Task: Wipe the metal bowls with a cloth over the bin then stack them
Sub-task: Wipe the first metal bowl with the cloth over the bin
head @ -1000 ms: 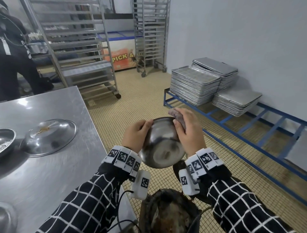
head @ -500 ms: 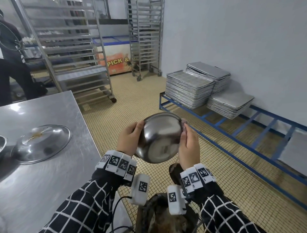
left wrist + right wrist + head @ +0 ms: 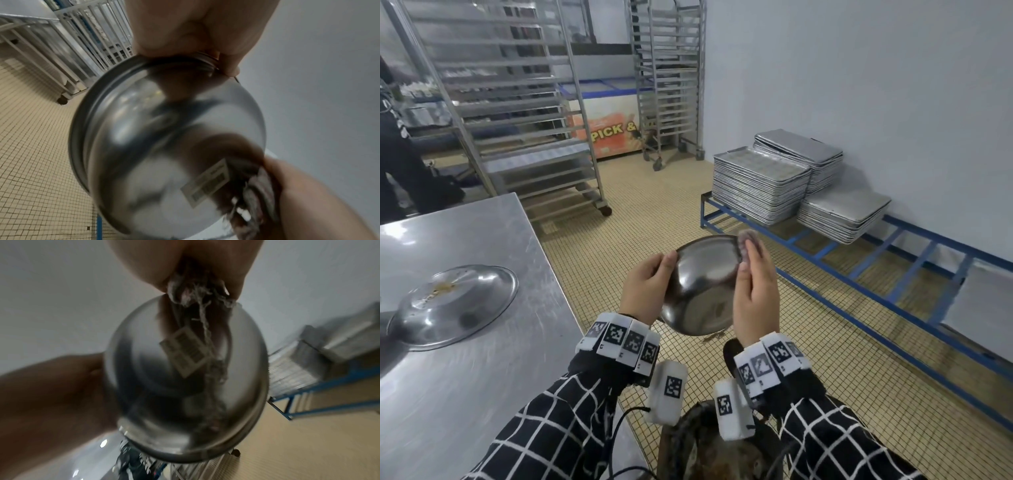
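Note:
A shiny metal bowl (image 3: 700, 286) is held in the air between both hands, its outside and base turned toward me. My left hand (image 3: 645, 291) grips its left rim (image 3: 82, 129), thumb on the outside. My right hand (image 3: 753, 291) presses a grey frayed cloth (image 3: 748, 245) against the bowl's right side. The cloth (image 3: 193, 287) shows bunched between the right fingers, touching the bowl wall (image 3: 185, 369) near a barcode sticker (image 3: 187, 350). The dark bin (image 3: 709, 448) stands below the hands at the bottom edge.
A steel table (image 3: 458, 377) is at my left, carrying an upturned metal lid or dish (image 3: 453, 305) with brown residue. Stacks of baking trays (image 3: 760, 185) rest on a blue frame (image 3: 859, 274) by the right wall. Tall wheeled racks (image 3: 517, 102) stand behind. A person (image 3: 400, 154) is at far left.
The bowl has been turned between the hands. The right hand with the cloth has slid along the bowl's side, up toward its far rim.

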### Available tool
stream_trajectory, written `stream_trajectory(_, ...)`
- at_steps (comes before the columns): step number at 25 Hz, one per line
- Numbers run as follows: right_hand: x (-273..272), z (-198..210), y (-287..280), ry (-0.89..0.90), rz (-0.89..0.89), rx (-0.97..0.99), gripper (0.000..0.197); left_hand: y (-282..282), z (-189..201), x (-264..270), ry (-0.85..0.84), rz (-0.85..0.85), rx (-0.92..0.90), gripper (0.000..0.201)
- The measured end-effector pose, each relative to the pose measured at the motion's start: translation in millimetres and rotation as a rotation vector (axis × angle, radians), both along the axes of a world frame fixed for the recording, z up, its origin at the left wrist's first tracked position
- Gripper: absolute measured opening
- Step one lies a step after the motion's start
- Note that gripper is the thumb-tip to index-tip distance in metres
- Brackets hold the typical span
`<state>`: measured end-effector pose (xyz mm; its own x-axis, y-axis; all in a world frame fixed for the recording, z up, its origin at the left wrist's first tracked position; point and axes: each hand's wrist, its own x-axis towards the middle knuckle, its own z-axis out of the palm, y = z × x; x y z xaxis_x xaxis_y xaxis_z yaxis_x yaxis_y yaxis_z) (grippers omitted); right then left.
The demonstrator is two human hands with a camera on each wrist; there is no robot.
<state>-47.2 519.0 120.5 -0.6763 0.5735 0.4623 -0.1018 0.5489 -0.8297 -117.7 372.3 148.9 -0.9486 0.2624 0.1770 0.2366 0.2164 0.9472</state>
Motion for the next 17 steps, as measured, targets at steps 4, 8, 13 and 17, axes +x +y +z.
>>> stream_trajectory(4,6,-21,16,-0.107,-0.077,-0.328,0.038,-5,1,1,-0.056,0.0,0.117,0.041)
stream_trajectory(8,8,-18,21,-0.169,0.126,-0.842,0.051,-9,3,5,-0.08,0.008,0.207,0.039)
stream_trajectory(13,12,13,32,-0.297,0.374,-1.162,0.047,-15,-7,1,-0.097,-0.026,0.291,0.026)
stream_trajectory(17,13,10,28,-0.389,0.335,-0.992,0.022,-18,-12,-5,0.006,0.015,0.206,0.017)
